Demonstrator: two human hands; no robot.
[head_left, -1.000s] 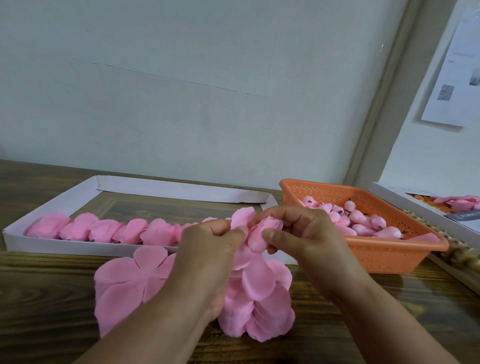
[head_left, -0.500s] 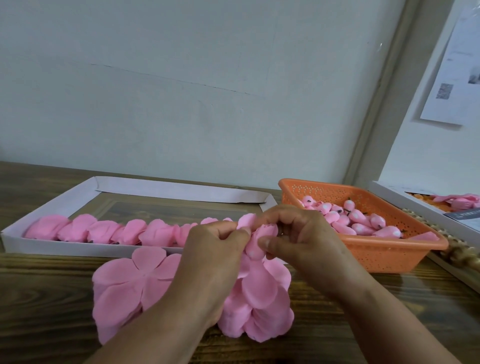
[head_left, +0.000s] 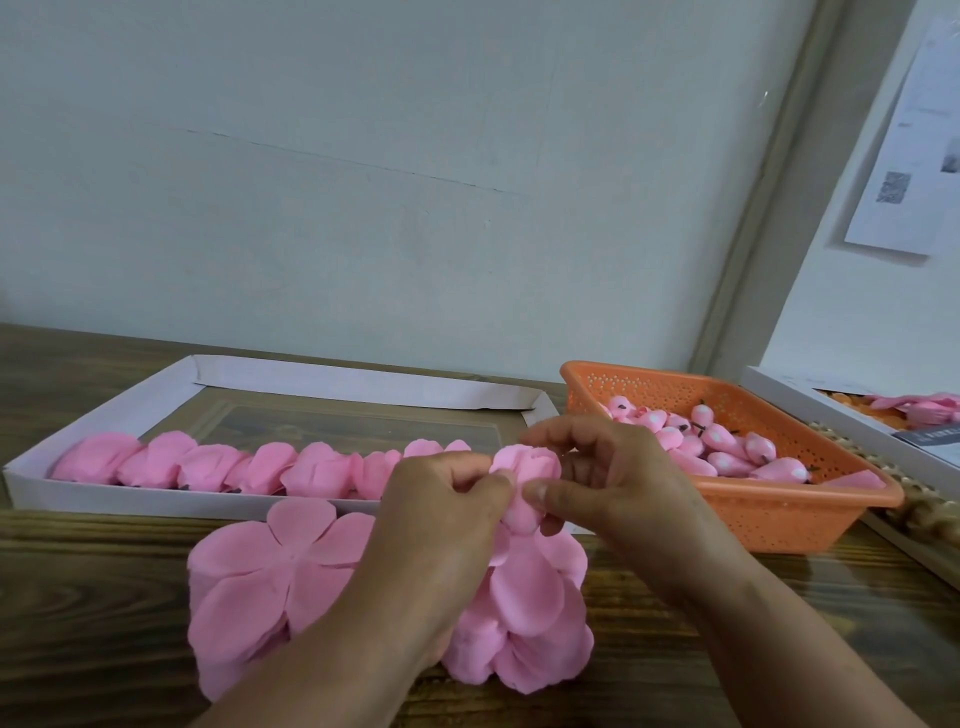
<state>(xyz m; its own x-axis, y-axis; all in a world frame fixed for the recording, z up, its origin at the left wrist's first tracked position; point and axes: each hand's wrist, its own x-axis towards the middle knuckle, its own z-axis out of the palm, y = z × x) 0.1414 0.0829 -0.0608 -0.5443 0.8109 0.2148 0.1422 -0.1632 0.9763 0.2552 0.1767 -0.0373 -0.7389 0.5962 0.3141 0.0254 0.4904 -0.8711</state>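
A dark wooden table (head_left: 779, 634) serves as the bearing surface. Directly on it are placed a shallow white cardboard tray (head_left: 156, 503) at the rear left, an orange perforated basket (head_left: 779, 525) at the rear right (just beside the tray), and two stacks of pink petals (head_left: 249, 587) side by side at the front.

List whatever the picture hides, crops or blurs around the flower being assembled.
Head view only.
pink flower: its core is covered by fingers of the left hand and right hand.
petal stack: partly under the left forearm.
wall sheet: print too small to read.
far-right box: cut by the frame edge.
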